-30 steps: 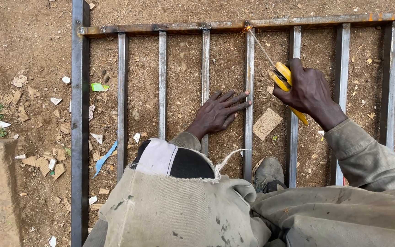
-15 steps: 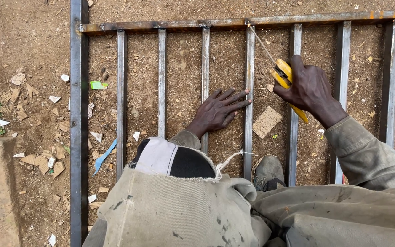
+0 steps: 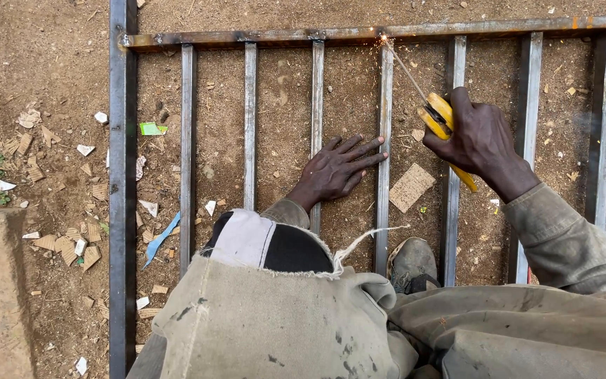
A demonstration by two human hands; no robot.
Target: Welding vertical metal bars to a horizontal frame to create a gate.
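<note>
— We have our right hand (image 3: 482, 137) closed around the yellow electrode holder (image 3: 443, 123), and the thin welding rod (image 3: 405, 67) runs up from it to the joint where the fourth upright bar (image 3: 385, 105) meets the top rail (image 3: 282, 35) of the steel grille (image 3: 122, 175) lying on the dirt ground (image 3: 50, 70). A few sparks show at the rod tip.

— And our left hand (image 3: 338, 168)?

— It lies open, fingers spread, flat on the ground with the fingertips touching that same bar, a little way below the joint. That is our worry: the bar may heat as the weld goes on, and sparks may drop toward bare skin. We also judge that pressing the rod in too hard could stick it to the joint.

— Anything else near?

— Our shoe (image 3: 412, 263) rests between the bars, near the lower end of that bar, and the frayed trouser cloth (image 3: 261, 323) lies over the grille; hot spatter could reach either.

— What differs from half a second ago?

— Then the rod tip showed no sparks; now it glows at the joint. Both hands sit in much the same places.
</note>
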